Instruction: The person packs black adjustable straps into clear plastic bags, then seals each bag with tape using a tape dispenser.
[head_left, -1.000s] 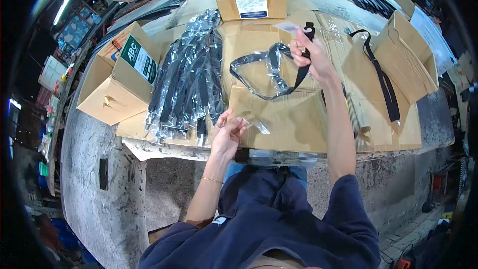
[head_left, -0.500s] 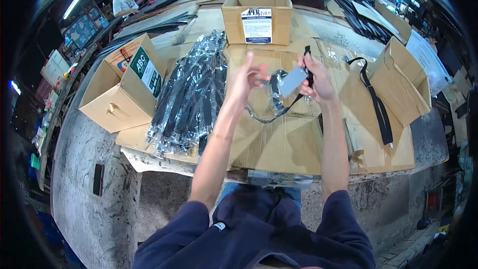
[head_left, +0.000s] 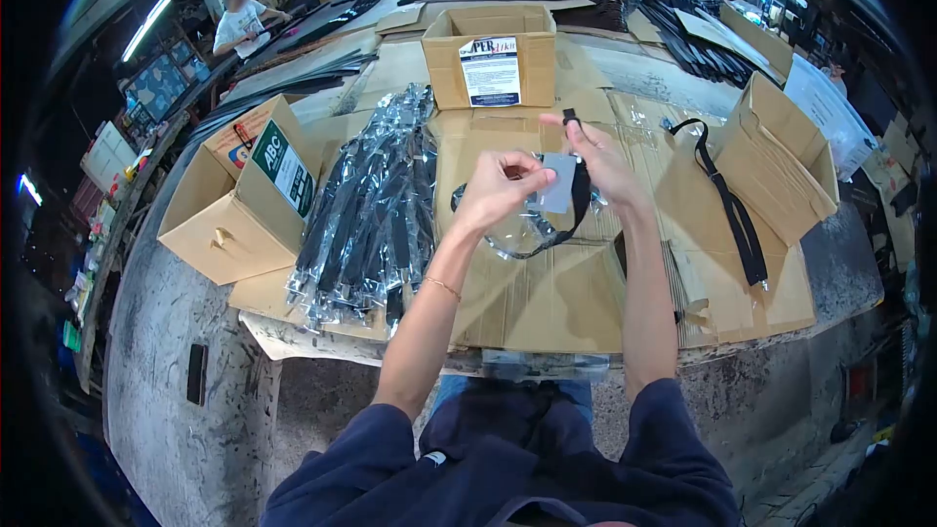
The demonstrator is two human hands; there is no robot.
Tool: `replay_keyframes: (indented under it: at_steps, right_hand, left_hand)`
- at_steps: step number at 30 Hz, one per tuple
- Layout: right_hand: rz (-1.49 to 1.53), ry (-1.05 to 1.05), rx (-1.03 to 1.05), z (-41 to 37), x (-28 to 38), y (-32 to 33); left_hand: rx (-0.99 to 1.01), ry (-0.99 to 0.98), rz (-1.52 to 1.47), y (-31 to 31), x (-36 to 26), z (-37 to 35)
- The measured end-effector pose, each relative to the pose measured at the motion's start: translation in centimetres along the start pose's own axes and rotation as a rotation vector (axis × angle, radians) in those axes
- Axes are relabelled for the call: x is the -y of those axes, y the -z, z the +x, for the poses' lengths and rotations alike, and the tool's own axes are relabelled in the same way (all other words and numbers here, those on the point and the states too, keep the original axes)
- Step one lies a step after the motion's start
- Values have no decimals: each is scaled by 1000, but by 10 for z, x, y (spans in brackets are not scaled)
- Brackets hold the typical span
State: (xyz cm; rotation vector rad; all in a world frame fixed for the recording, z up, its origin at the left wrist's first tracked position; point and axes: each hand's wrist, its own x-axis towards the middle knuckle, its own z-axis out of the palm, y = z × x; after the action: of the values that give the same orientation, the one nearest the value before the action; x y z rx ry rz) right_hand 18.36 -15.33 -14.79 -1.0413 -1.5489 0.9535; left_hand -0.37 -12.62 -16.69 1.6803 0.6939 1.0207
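Note:
My left hand [head_left: 496,193] pinches the edge of a small grey card [head_left: 557,192] between thumb and fingers, above the middle of the cardboard sheet. My right hand [head_left: 605,171] is closed round the upper part of a black strap [head_left: 582,203], with a dark end piece [head_left: 570,117] sticking up by the thumb. The strap hangs behind the card and curves down to the left in a loop. Clear plastic [head_left: 517,232] shows under the hands. Left of them lies a pile of black straps in clear bags [head_left: 376,205].
An open carton with a white label [head_left: 537,68] stands at the back, another with a green label [head_left: 229,234] at left, a third [head_left: 781,161] at right. Another black strap [head_left: 734,205] lies beside the right carton. A person [head_left: 237,27] is at the far left.
My left hand, apart from the card half a second ago, has moved right and down and now pinches it. My right hand has shifted slightly left, still with the strap.

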Motion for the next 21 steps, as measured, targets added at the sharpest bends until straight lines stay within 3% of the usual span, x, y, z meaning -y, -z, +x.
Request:
replay_keyframes:
  at_steps: [6,8,10,12,15,17,21]
  right_hand:
    - [444,-27,38,2,3,1]
    - [426,-40,20,2,8,-1]
    - [417,-60,4,3,9,-7]
    - [295,51,-82,8,8,-13]
    - [295,66,-75,9,13,-21]
    - [250,57,-35,12,13,-22]
    - [211,1,21,18,13,-26]
  left_hand:
    - [7,30,66,-12,12,-1]
    - [-56,-23,263,-16,7,1]
    - [-27,-52,269,-15,4,0]
    - [-5,-75,279,-14,12,0]
    - [-7,-149,21,-12,25,4]
    - [81,33,-200,-10,20,1]
    - [115,87,-204,-9,22,0]
